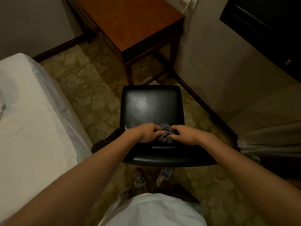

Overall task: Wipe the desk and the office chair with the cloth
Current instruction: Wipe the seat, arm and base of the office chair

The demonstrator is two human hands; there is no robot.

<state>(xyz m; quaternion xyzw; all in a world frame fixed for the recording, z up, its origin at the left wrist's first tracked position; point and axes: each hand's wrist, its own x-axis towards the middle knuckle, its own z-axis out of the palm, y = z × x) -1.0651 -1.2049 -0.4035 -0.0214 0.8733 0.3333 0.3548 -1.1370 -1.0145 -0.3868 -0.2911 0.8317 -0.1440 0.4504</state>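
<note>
Your left hand (pixel 147 132) and right hand (pixel 184 135) both pinch bunched cloth (pixel 164 133) on chair (pixel 151 101). Wadded cloth likely skips patches; chair may slide under push.

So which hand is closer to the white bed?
Left. The left hand grips the cloth nearer the bed; the right hand grips its far side.

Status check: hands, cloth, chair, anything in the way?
Left hand and right hand both grip crumpled grey cloth. Cloth on glossy black chair seat. Brown wooden desk beyond. Nothing in the way.
</note>
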